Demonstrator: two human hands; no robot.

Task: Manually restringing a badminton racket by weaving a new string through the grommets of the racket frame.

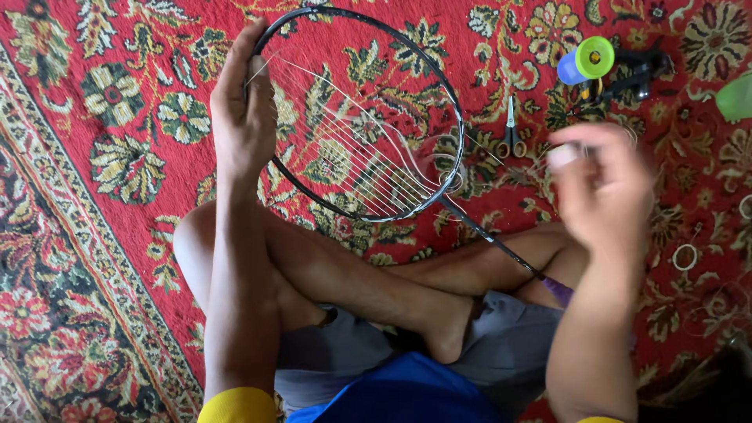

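Crossed legs [352, 274] on the carpet [94, 235]; the racket [360, 117] lies over them, shaft running head-left to handle-right. Left hand [243, 110] grips the frame's rim – right hand [603, 188], blurred, pinches string. Scissors [511, 133] beyond.

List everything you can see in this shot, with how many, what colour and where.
Badminton racket: one, black frame, partly strung with pale string, over the knees at centre.
Racket grip: one, purple, by the right forearm.
Scissors: one small pair, metal, on the carpet right of the racket head.
String spool: one, green and blue, upper right.
Dark tool: one, black, beside the spool.
String loops: a few, pale, on the carpet at right.
Carpet: one, red with floral pattern, underneath everything.
Legs: two, crossed, grey shorts.
Left hand: holding the frame's rim.
Right hand: blurred, raised, contents unclear.
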